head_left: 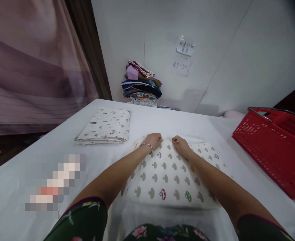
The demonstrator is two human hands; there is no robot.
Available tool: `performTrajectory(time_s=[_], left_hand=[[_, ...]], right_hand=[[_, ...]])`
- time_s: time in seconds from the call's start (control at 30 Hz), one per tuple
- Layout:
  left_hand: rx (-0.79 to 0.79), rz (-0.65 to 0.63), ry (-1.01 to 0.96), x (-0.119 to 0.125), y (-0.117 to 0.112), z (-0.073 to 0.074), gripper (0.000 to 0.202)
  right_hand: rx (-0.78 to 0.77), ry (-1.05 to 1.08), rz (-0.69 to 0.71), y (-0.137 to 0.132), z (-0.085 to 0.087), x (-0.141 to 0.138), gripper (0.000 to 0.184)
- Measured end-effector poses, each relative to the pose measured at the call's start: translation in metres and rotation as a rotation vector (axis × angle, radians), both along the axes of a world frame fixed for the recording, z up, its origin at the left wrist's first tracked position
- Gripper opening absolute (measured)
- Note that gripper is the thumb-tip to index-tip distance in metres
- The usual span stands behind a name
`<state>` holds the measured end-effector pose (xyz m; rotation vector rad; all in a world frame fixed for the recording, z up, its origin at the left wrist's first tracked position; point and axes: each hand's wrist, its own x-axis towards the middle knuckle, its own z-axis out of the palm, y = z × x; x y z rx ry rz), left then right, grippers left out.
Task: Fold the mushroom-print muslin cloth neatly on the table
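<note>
A white cloth printed with grey, red and green mushrooms (172,177) lies folded on the white table (182,124) right in front of me. My left hand (153,140) rests on its far edge with fingers curled, gripping the fabric; a thin bracelet circles that wrist. My right hand (180,144) sits beside it on the same far edge, fingers bent and pinching the cloth. Both forearms stretch over the cloth.
A second folded white cloth with small dark prints (104,126) lies at the left. A stack of coloured folded clothes (141,83) stands against the wall. A red plastic basket (275,144) sits at the right. Paper notes (185,47) hang on the wall.
</note>
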<state>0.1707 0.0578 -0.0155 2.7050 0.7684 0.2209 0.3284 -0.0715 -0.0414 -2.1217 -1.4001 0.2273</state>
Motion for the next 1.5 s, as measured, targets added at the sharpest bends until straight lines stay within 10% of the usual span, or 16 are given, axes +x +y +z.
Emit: performTrajectory(time_s=[0.9, 1.1, 1.2, 1.5], left_hand=[[0.064, 0.107, 0.276, -0.007, 0.024, 0.0, 0.037], [0.219, -0.046, 0.112, -0.008, 0.001, 0.011, 0.035], [0.231, -0.212, 0.071, -0.012, -0.012, 0.0, 0.044], [0.174, -0.191, 0.214, -0.014, -0.013, -0.023, 0.061]], right_hand=[[-0.078, -0.163, 0.074, 0.014, -0.004, -0.001, 0.017], [-0.097, -0.205, 0.063, 0.016, -0.002, 0.0, 0.02], [-0.106, -0.224, 0.064, 0.018, 0.0, -0.002, 0.021], [-0.054, -0.315, 0.05, -0.03, 0.01, 0.006, 0.041]])
